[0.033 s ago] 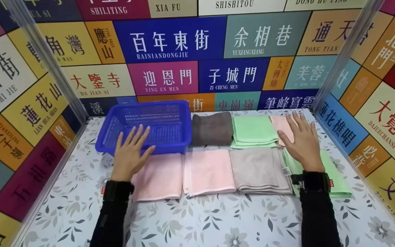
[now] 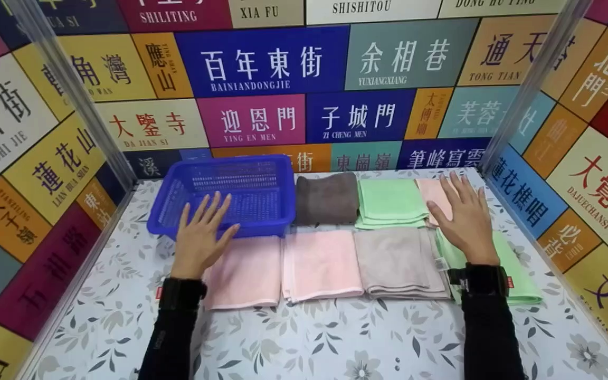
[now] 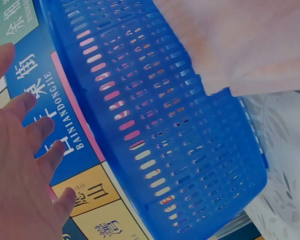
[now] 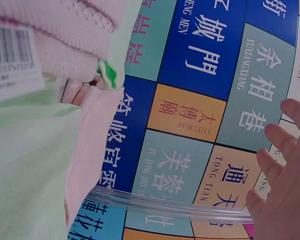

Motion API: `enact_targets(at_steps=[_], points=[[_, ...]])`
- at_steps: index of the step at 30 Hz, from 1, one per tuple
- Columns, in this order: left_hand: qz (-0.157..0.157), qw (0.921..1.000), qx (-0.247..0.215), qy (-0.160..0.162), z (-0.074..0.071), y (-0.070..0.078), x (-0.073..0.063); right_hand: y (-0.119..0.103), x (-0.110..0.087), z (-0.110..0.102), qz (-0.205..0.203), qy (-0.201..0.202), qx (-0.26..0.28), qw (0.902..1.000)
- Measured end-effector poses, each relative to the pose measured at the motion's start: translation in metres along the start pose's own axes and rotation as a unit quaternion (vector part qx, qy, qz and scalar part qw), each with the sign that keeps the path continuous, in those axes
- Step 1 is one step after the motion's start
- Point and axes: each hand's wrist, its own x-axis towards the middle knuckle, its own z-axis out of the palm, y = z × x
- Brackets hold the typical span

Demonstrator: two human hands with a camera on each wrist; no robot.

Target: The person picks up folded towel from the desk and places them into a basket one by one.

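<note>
Neither hand nor any towel had visibly shifted since the earlier frame; both arms kept their places. Left hand (image 2: 203, 237) was open, fingers spread and holding nothing, above the near side of the basket (image 2: 267, 226) and the left pink towel (image 2: 251, 274). Right hand (image 2: 465, 216) was likewise open, with fingers apart and nothing in its hold, above the near green towel (image 2: 518, 274) and the far pink towel (image 2: 431, 187); whether either palm touched anything below could not be told. The basket stood at the far left of the table (image 2: 283, 343). To its right, the far row ran from the brown towel (image 2: 328, 199) through the far green towel (image 2: 392, 200) to the far pink one. Nearer, left to right, lay the left pink towel, the middle pink towel (image 2: 322, 264), the grey towel (image 2: 401, 261) and the near green towel, all folded flat.
</note>
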Motion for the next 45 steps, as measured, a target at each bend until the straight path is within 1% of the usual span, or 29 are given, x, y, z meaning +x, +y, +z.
enact_targets(at_steps=[2, 4, 6, 7, 8, 9, 10, 12, 14, 15, 16, 18, 19, 21, 23, 25, 28, 30, 32, 34, 36, 38, 40, 42, 45], points=[[0.003, 0.9999, -0.005, 0.011, 0.001, 0.002, 0.000, -0.002, 0.001, 0.001, 0.001, 0.001, 0.006, 1.0000], [0.010, 0.9997, -0.010, 0.021, 0.002, 0.007, 0.000, -0.006, 0.004, 0.004, 0.005, -0.001, 0.029, 0.9996], [0.020, 0.9990, -0.022, 0.034, 0.002, 0.014, -0.001, -0.016, 0.006, 0.010, 0.017, -0.015, 0.073, 0.9970], [0.024, 0.9987, -0.028, 0.035, 0.002, 0.018, -0.002, -0.022, 0.008, 0.014, 0.027, -0.028, 0.103, 0.9939], [0.030, 0.9984, -0.035, 0.034, 0.003, 0.023, -0.002, -0.029, 0.010, 0.018, 0.038, -0.046, 0.139, 0.9885], [0.034, 0.9982, -0.038, 0.032, 0.004, 0.029, -0.003, -0.036, 0.012, 0.022, 0.051, -0.067, 0.177, 0.9807], [0.039, 0.9979, -0.045, 0.028, 0.004, 0.034, -0.003, -0.044, 0.013, 0.027, 0.066, -0.086, 0.213, 0.9710], [0.048, 0.9966, -0.064, 0.021, 0.009, 0.047, -0.005, -0.060, 0.015, 0.037, 0.098, -0.119, 0.270, 0.9504], [0.054, 0.9934, -0.101, -0.002, 0.016, 0.062, -0.006, -0.076, 0.015, 0.049, 0.119, -0.138, 0.317, 0.9309], [0.054, 0.9910, -0.121, -0.017, 0.021, 0.069, -0.007, -0.085, 0.014, 0.055, 0.124, -0.145, 0.334, 0.9230], [0.052, 0.9878, -0.143, -0.034, 0.027, 0.077, -0.009, -0.093, 0.013, 0.062, 0.126, -0.153, 0.346, 0.9172], [0.039, 0.9807, -0.180, -0.066, 0.039, 0.091, -0.012, -0.109, 0.008, 0.075, 0.123, -0.173, 0.353, 0.9111], [0.032, 0.9778, -0.191, -0.080, 0.045, 0.098, -0.014, -0.116, 0.005, 0.081, 0.116, -0.183, 0.345, 0.9135], [0.019, 0.9773, -0.189, -0.093, 0.054, 0.110, -0.020, -0.128, -0.003, 0.092, 0.094, -0.205, 0.306, 0.9250], [0.007, 0.9807, -0.174, -0.089, 0.061, 0.120, -0.025, -0.136, -0.010, 0.101, 0.068, -0.218, 0.251, 0.9407], [0.001, 0.9860, -0.142, -0.087, 0.066, 0.128, -0.029, -0.143, -0.018, 0.107, 0.040, -0.220, 0.192, 0.9555], [0.003, 0.9913, -0.089, -0.097, 0.070, 0.136, -0.032, -0.150, -0.026, 0.113, 0.016, -0.223, 0.132, 0.9657], [0.009, 0.9907, -0.069, -0.117, 0.072, 0.140, -0.032, -0.154, -0.031, 0.116, 0.011, -0.224, 0.095, 0.9699], [0.017, 0.9883, -0.072, -0.134, 0.072, 0.142, -0.031, -0.157, -0.033, 0.118, 0.009, -0.229, 0.067, 0.9712], [0.033, 0.9853, -0.093, -0.140, 0.073, 0.143, -0.030, -0.159, -0.034, 0.118, 0.009, -0.234, 0.051, 0.9709], [0.054, 0.9808, -0.123, -0.142, 0.075, 0.144, -0.029, -0.161, -0.035, 0.119, 0.006, -0.235, 0.049, 0.9709], [0.082, 0.9751, -0.152, -0.140, 0.076, 0.144, -0.029, -0.163, -0.035, 0.119, -0.003, -0.234, 0.063, 0.9701], [0.103, 0.9686, -0.176, -0.142, 0.078, 0.145, -0.029, -0.164, -0.035, 0.120, -0.014, -0.233, 0.094, 0.9678], [0.110, 0.9620, -0.199, -0.151, 0.080, 0.146, -0.029, -0.165, -0.036, 0.122, -0.021, -0.236, 0.127, 0.9631], [0.101, 0.9547, -0.226, -0.166, 0.081, 0.148, -0.030, -0.164, -0.036, 0.124, -0.023, -0.238, 0.165, 0.9569]])
